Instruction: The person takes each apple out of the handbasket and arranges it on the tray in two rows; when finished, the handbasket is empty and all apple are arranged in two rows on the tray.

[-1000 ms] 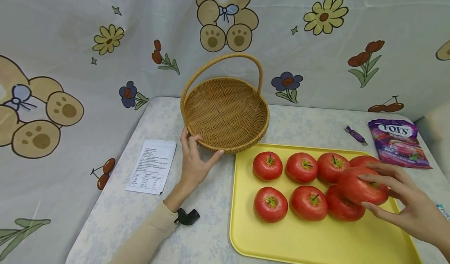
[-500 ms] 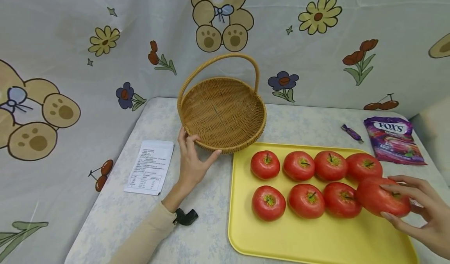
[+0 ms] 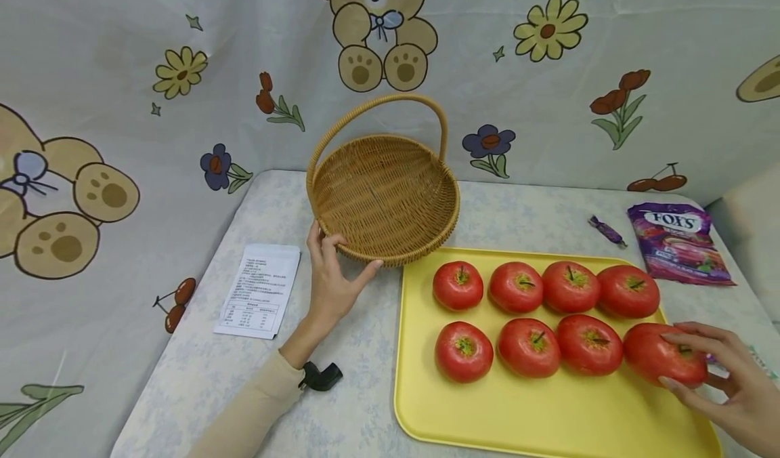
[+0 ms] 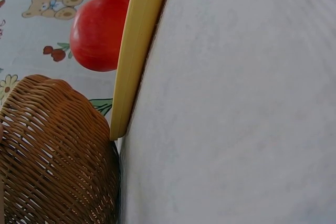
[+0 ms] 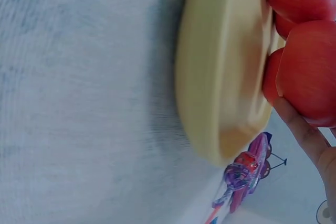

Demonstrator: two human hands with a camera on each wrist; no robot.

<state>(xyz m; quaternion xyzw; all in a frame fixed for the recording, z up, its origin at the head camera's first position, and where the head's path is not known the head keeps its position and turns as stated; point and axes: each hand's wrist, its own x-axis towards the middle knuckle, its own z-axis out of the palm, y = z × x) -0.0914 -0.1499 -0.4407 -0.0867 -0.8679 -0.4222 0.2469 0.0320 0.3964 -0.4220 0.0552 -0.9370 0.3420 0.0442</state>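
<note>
A wicker basket [image 3: 386, 197] with an arched handle stands at the back, against the patterned cloth. My left hand [image 3: 332, 290] holds its front left rim, fingers over the edge and thumb at the front. On the yellow tray [image 3: 536, 421], red apples [image 3: 528, 348] lie in two rows. At the right end of the front row, my right hand [image 3: 725, 373] grips one apple [image 3: 652, 353] from its right side. In the right wrist view, a finger lies against that held apple [image 5: 310, 77]. The left wrist view shows the basket's woven side [image 4: 58, 156] beside the tray's edge [image 4: 131, 56].
A purple candy bag [image 3: 679, 244] and a small wrapped candy [image 3: 606, 231] lie behind the tray at right. To the left are a white printed packet [image 3: 258, 292] and a black object [image 3: 323, 377] by my left wrist. The cloth wall [image 3: 244, 72] bounds the back.
My right hand has carried its apple rightward and down, from above the other apples to the front row's right end. My left hand stays on the basket.
</note>
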